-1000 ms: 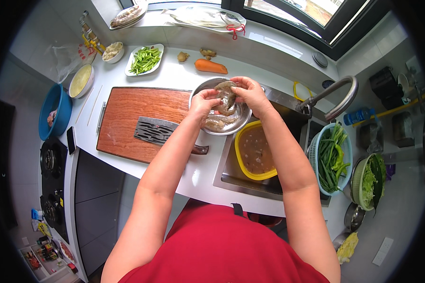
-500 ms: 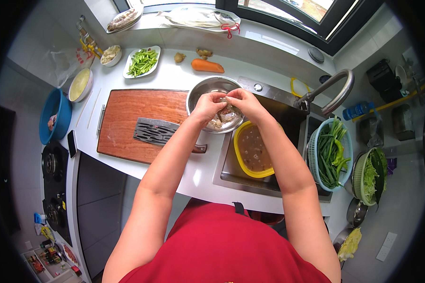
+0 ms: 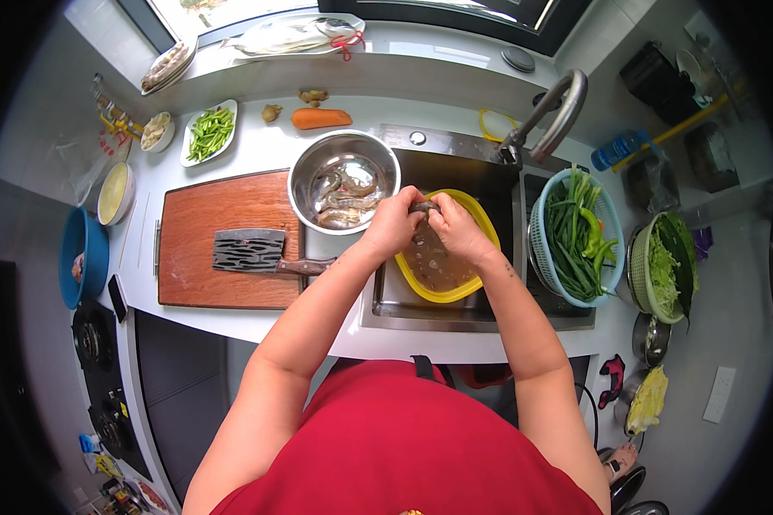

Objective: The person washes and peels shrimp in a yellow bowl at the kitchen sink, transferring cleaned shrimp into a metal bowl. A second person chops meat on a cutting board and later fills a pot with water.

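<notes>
Between the fingertips of both hands is a greyish shrimp [image 3: 423, 208], partly covered by the fingers. My left hand [image 3: 392, 227] pinches it from the left, and my right hand [image 3: 460, 231] grips it from the right. Both are above a yellow basin [image 3: 481, 215] of murky brown water with small bits floating in it, set in the steel sink [image 3: 386, 312]. Just left of the hands, a steel bowl [image 3: 297, 193] contains several shrimp [image 3: 349, 196]. A cleaver [image 3: 249, 250] with a dark patterned blade lies flat on the wooden cutting board [image 3: 189, 215], its handle toward the sink.
A curved faucet [image 3: 567, 112] rises behind the sink. Right of it stand a blue basket [image 3: 620, 257] of green vegetables and a green basket [image 3: 637, 266]. Along the back are a carrot [image 3: 320, 118], ginger [image 3: 271, 112] and a plate [image 3: 229, 110] of cut greens. A fish [image 3: 288, 36] lies on the sill.
Both hands have moved from above the steel bowl to above the yellow basin. The shrimp in the bowl are now uncovered. The whole view has shifted slightly to the right.
</notes>
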`<state>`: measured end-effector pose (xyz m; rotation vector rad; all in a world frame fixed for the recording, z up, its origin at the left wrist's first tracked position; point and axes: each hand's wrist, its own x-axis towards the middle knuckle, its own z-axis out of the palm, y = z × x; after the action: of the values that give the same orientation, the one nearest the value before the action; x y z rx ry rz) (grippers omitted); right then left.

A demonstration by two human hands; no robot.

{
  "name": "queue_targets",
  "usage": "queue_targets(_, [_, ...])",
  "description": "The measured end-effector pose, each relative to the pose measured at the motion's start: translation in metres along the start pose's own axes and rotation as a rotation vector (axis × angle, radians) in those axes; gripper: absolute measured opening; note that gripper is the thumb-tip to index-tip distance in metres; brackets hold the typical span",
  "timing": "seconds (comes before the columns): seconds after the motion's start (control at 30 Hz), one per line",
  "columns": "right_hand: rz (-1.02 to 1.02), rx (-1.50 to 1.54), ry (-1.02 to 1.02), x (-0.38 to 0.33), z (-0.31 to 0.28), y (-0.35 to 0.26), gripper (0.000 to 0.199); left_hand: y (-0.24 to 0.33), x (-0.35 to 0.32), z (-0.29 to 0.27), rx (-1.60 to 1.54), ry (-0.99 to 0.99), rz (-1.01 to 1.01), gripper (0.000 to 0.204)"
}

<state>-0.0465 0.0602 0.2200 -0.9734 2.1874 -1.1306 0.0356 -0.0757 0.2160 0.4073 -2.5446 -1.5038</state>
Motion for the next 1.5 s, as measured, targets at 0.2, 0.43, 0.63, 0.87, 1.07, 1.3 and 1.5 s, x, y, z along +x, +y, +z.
queue_targets(0.2, [0.273, 0.406, 0.07, -0.022, 0.002, 0.052, 0.023, 0.001, -0.009, 0.047, -0.25, -0.034, -0.06, 0.016])
queue_targets(0.43, [0.335, 1.121, 0.117, -0.032, 0.0, 0.067, 0.011, -0.008, -0.015, 0.077, -0.327, -0.011, -0.079, 0.014])
queue_targets(0.63, [0.39, 1.284, 0.073, -0.033, -0.005, 0.082, 0.009, -0.013, -0.018, 0.09, -0.341, -0.001, -0.084, 0.013])
queue_targets(0.87, [0.54, 1.357, 0.242, -0.026, -0.007, 0.109, 0.008, -0.008, -0.018, 0.092, 0.021, 0.036, 0.075, 0.011])
queue_targets(1.07, [0.461, 1.241, 0.212, -0.035, -0.022, 0.13, 0.012, -0.04, -0.009, 0.092, -0.673, -0.032, -0.306, 0.013])
queue_targets(1.3, [0.557, 1.209, 0.441, -0.057, -0.018, 0.167, 0.016, -0.05, 0.003, 0.092, -0.928, 0.129, -0.69, 0.02])
queue_targets(1.5, [0.601, 1.029, 0.4, -0.078, -0.005, 0.157, 0.031, -0.064, 0.0, 0.108, -0.941, 0.145, -0.793, 0.028])
